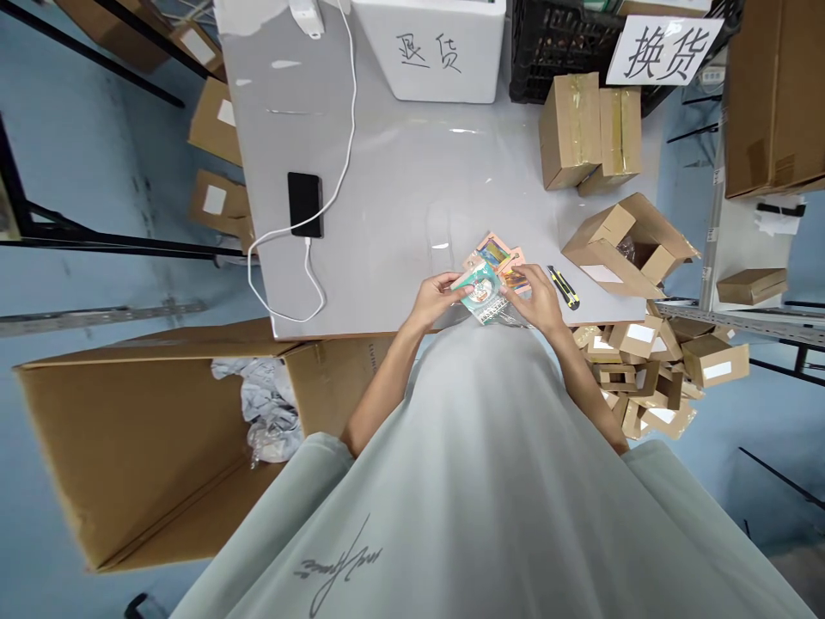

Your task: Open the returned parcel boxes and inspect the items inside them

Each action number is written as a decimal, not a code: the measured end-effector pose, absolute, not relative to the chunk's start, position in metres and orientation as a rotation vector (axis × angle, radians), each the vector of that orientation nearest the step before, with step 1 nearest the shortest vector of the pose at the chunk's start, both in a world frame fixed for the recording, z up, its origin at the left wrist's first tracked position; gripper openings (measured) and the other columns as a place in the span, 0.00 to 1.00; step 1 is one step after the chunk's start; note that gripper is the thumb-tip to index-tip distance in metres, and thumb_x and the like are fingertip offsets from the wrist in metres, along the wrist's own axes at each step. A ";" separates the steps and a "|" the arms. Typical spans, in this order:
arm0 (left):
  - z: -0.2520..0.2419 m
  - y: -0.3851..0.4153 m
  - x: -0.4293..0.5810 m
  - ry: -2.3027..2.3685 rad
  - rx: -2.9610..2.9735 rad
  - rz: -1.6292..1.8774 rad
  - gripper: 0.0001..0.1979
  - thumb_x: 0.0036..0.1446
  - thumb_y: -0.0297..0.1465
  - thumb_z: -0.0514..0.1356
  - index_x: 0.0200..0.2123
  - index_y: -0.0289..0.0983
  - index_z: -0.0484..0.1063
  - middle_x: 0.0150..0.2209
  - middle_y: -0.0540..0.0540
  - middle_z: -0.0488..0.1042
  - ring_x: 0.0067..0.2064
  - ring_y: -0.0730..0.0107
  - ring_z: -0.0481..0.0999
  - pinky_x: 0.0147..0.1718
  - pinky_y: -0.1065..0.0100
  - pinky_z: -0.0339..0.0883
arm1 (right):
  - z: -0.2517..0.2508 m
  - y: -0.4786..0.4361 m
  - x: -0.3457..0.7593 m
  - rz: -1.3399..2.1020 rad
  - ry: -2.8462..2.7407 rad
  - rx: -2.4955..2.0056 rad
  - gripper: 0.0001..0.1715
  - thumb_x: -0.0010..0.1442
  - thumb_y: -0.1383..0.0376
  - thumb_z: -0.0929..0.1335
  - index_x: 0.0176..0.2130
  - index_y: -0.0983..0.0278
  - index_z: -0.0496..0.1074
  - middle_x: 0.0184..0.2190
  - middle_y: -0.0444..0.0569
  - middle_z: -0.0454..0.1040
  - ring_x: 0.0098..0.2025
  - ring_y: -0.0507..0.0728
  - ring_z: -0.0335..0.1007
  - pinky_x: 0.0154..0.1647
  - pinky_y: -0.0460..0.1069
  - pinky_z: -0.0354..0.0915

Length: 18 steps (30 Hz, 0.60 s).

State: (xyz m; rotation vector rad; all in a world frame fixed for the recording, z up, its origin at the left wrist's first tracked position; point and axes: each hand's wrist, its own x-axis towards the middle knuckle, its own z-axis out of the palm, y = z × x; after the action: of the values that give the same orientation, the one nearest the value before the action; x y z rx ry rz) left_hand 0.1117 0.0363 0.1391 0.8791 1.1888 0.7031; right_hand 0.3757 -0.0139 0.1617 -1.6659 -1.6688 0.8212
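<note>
Desk (393, 155), middle: open way from the left hand (433, 303) up to the white bin (444, 82).
Left side: white cable (353, 120) loops over the black device (305, 191), barring a low sweep.
Right hand (540, 301), outer side: cutter (564, 288) near, then the open carton (609, 251) in the way.
Far right: taped boxes (571, 129) stand before the black crate (560, 52).
Bin-to-crate gap: too narrow for a hand.
Near edge: shirt (490, 413) fills the space between the forearms (387, 378).

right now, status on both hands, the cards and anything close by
Left hand gripping teal card, right hand at its right edge. Orange-bordered cards just beyond it. Yellow-and-black cutter on table, beside right hand.
</note>
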 end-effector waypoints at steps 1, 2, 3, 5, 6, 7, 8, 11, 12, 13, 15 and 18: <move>0.142 0.035 0.114 1.199 0.916 0.713 0.37 0.37 0.55 0.86 0.44 0.37 0.87 0.41 0.44 0.88 0.36 0.64 0.81 0.36 0.64 0.77 | 0.168 -0.011 0.368 0.776 -1.697 -1.646 0.26 0.74 0.42 0.73 0.58 0.58 0.81 0.60 0.59 0.81 0.64 0.69 0.79 0.69 0.64 0.74; 0.145 0.034 0.116 1.215 0.958 0.718 0.35 0.38 0.54 0.85 0.44 0.37 0.87 0.38 0.46 0.86 0.32 0.68 0.78 0.33 0.66 0.74 | 0.173 -0.008 0.360 0.743 -1.721 -1.636 0.24 0.75 0.44 0.72 0.57 0.57 0.80 0.61 0.59 0.81 0.65 0.69 0.78 0.70 0.64 0.74; 0.148 0.032 0.118 1.236 1.000 0.717 0.33 0.41 0.52 0.85 0.44 0.37 0.87 0.34 0.48 0.84 0.29 0.72 0.73 0.30 0.68 0.70 | 0.176 -0.005 0.351 0.715 -1.741 -1.638 0.23 0.76 0.44 0.72 0.57 0.57 0.80 0.61 0.59 0.80 0.66 0.69 0.77 0.71 0.64 0.73; 0.153 0.028 0.122 1.283 1.065 0.706 0.27 0.45 0.47 0.83 0.44 0.38 0.86 0.27 0.53 0.76 0.24 0.76 0.65 0.25 0.70 0.59 | 0.178 0.002 0.334 0.673 -1.763 -1.676 0.23 0.75 0.44 0.73 0.56 0.57 0.78 0.63 0.60 0.78 0.68 0.70 0.75 0.72 0.65 0.72; 0.155 0.026 0.125 1.302 1.087 0.703 0.25 0.47 0.45 0.82 0.44 0.38 0.86 0.25 0.55 0.73 0.23 0.77 0.62 0.24 0.70 0.55 | 0.177 0.005 0.327 0.657 -1.759 -1.698 0.23 0.75 0.45 0.73 0.56 0.57 0.78 0.64 0.60 0.77 0.69 0.71 0.74 0.72 0.66 0.72; 0.157 0.024 0.127 1.315 1.103 0.701 0.23 0.48 0.43 0.81 0.45 0.39 0.86 0.24 0.56 0.71 0.23 0.77 0.61 0.25 0.70 0.53 | 0.176 0.007 0.322 0.649 -1.745 -1.715 0.22 0.75 0.45 0.73 0.56 0.57 0.77 0.64 0.60 0.76 0.70 0.71 0.73 0.73 0.66 0.71; 0.159 0.022 0.130 1.324 1.116 0.699 0.22 0.50 0.42 0.80 0.45 0.39 0.86 0.24 0.56 0.70 0.23 0.76 0.61 0.25 0.69 0.53 | 0.175 0.009 0.318 0.650 -1.720 -1.725 0.20 0.76 0.46 0.72 0.56 0.57 0.77 0.64 0.60 0.76 0.70 0.71 0.72 0.74 0.67 0.70; 0.160 0.017 0.137 1.341 1.129 0.705 0.21 0.53 0.42 0.80 0.47 0.41 0.86 0.24 0.54 0.71 0.25 0.72 0.66 0.28 0.67 0.56 | 0.175 0.012 0.314 0.701 -1.620 -1.722 0.14 0.81 0.51 0.66 0.52 0.55 0.76 0.61 0.59 0.77 0.69 0.69 0.73 0.76 0.66 0.69; 0.159 0.016 0.138 1.345 1.123 0.708 0.21 0.53 0.43 0.80 0.47 0.41 0.86 0.24 0.54 0.71 0.26 0.70 0.67 0.29 0.67 0.58 | 0.176 0.011 0.315 0.726 -1.585 -1.722 0.15 0.82 0.51 0.64 0.50 0.54 0.76 0.60 0.58 0.78 0.69 0.69 0.73 0.75 0.65 0.69; 0.158 0.015 0.140 1.344 1.114 0.708 0.21 0.54 0.43 0.81 0.47 0.41 0.86 0.23 0.54 0.71 0.26 0.69 0.69 0.30 0.66 0.60 | 0.176 0.011 0.316 0.746 -1.548 -1.727 0.15 0.82 0.52 0.62 0.49 0.54 0.75 0.60 0.58 0.78 0.68 0.68 0.74 0.75 0.65 0.70; 0.156 0.016 0.143 1.326 1.099 0.703 0.22 0.54 0.44 0.81 0.48 0.40 0.86 0.24 0.52 0.75 0.29 0.65 0.75 0.32 0.65 0.65 | 0.177 0.009 0.320 0.762 -1.465 -1.754 0.17 0.82 0.50 0.61 0.49 0.54 0.73 0.59 0.58 0.79 0.67 0.68 0.76 0.73 0.64 0.72; 0.155 0.019 0.144 1.273 1.111 0.702 0.22 0.55 0.42 0.80 0.50 0.39 0.86 0.37 0.45 0.86 0.40 0.56 0.85 0.42 0.61 0.77 | 0.173 0.006 0.328 0.774 -1.329 -1.818 0.18 0.82 0.47 0.60 0.50 0.54 0.71 0.56 0.57 0.81 0.62 0.68 0.80 0.69 0.63 0.74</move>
State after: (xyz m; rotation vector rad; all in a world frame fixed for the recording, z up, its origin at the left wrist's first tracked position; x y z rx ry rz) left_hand 0.1438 0.0185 0.1552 1.1113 1.2732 0.7021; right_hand 0.3282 0.0063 0.1728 -1.8180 -1.3292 0.7744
